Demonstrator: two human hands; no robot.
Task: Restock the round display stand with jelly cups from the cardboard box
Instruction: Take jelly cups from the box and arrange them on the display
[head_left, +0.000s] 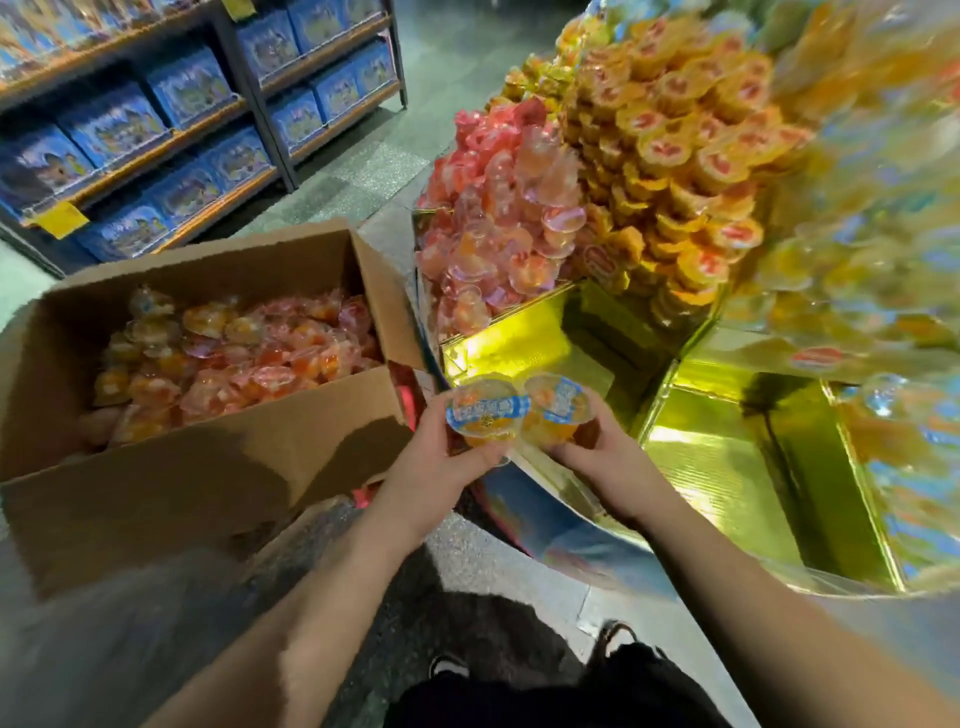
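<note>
Two jelly cups are held side by side, touching, above the near edge of the round display stand. The left cup and the right cup are clear plastic with orange jelly and a blue-and-white lid label; its writing is too blurred to read. The left hand has its fingers curled round the left cup; the right hand holds the right cup the same way. Just behind them lies a gold-lined compartment of the stand. Farther back, pink cups and orange cups are heaped up. To the left stands the open cardboard box, filled with more cups. Shelves of blue boxes stand beyond on the floor.
</note>
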